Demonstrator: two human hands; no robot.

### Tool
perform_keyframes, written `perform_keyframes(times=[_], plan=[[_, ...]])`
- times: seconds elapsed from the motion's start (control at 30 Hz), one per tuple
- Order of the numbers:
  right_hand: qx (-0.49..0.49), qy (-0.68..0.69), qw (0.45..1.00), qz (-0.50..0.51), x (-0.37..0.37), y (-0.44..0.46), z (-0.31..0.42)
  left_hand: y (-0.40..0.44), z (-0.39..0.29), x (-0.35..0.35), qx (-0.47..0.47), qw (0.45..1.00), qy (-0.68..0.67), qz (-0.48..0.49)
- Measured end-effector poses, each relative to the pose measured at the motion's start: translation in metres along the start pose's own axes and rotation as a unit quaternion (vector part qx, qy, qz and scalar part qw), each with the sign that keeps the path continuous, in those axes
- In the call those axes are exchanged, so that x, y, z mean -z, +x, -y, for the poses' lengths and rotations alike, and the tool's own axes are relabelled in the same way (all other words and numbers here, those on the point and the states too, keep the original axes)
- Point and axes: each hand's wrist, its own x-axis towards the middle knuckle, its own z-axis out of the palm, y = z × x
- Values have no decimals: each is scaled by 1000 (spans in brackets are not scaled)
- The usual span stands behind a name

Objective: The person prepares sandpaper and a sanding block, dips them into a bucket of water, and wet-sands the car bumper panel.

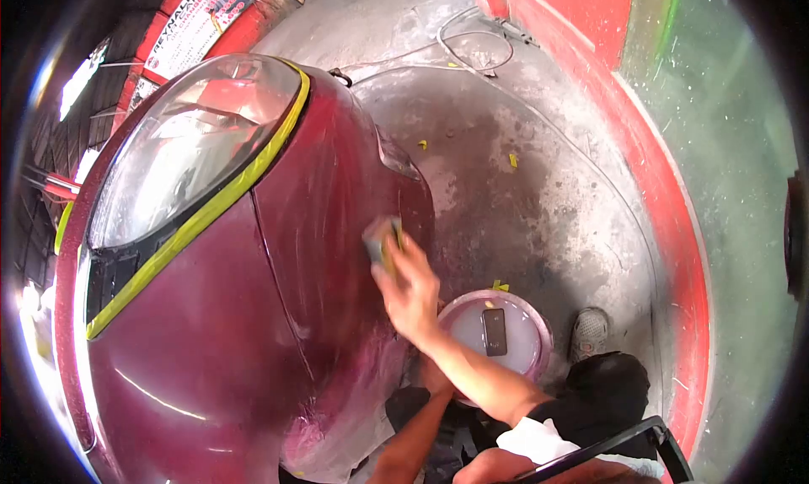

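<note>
My right hand (411, 294) is closed around a small grey-and-yellow sanding block (383, 246), blurred by motion. The block is at the side of a maroon car body (329, 214), over dull, streaked paint; whether it presses on the panel I cannot tell. Below my right forearm, my left hand (436, 376) is low beside a bucket (546, 336), its fingers mostly hidden. Cloudy water fills the bucket, and a dark rectangular object (495, 331) shows in it. Yellow masking tape (227, 190) runs along the edge of the car's window glass (198, 138).
A pale hose (573, 142) curves across the stained concrete floor (472, 197), with yellow tape scraps (512, 160) lying about. To the right runs a red-edged wall base (674, 223). My shoe (590, 332) is beside the bucket. A printed sign (198, 24) hangs at the upper left.
</note>
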Motion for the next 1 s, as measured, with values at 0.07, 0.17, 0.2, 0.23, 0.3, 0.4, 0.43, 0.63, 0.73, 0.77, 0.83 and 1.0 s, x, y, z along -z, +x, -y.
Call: perform_keyframes(times=[0.07,0.17,0.2,0.23,0.3,0.4,0.43,0.63,0.73,0.77,0.83,1.0], plan=[[31,13,999,-20,-7,14,-13,0,4,4,-43,999,-24,0],[-93,129,987,-14,-14,103,-17,4,24,-22,-70,994,21,-78],[-91,129,987,-16,-13,89,-19,5,31,-23,-85,992,44,-78],[-48,65,997,-15,-10,59,-23,2,18,-13,-31,999,17,-36],[-3,1,1000,-7,-1,1,-12,9,22,-18,-104,994,16,-20],[7,17,1000,-18,-8,39,-20,5,18,-14,-40,998,12,-39],[-55,32,998,1,-11,74,-30,8,21,-18,4,1000,23,-9],[-10,21,1000,-4,-4,-6,0,32,70,-60,-200,963,47,-175],[-1,26,999,19,-6,56,-15,-12,-25,24,-22,1000,21,-6],[-39,71,996,42,-6,81,-15,2,19,-15,-43,998,17,-42],[-39,76,993,79,3,82,-21,-2,20,-15,-49,997,14,-63],[-19,0,997,78,8,37,-29,0,8,-3,-2,1000,-12,-24]])
